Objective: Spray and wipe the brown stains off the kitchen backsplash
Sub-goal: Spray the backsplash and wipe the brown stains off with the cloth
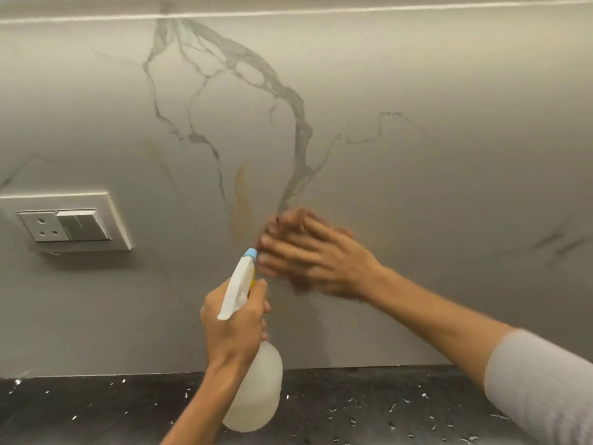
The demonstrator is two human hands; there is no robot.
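Head view: backsplash [417, 75], grey-veined marble; brown stain [241, 200] streaked vertically at centre. Left hand [231, 329] grips spray bottle [256, 390], nozzle toward backsplash. Right hand [314, 255], blurred, fingers straight, flat on backsplash just beside stain.

no text can be read on the spray bottle [256, 390] or switch plate [106, 220].

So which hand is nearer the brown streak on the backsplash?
Right. The right hand, blurred, is on the backsplash just right of the brown streak; the left hand is below it, gripping the spray bottle.
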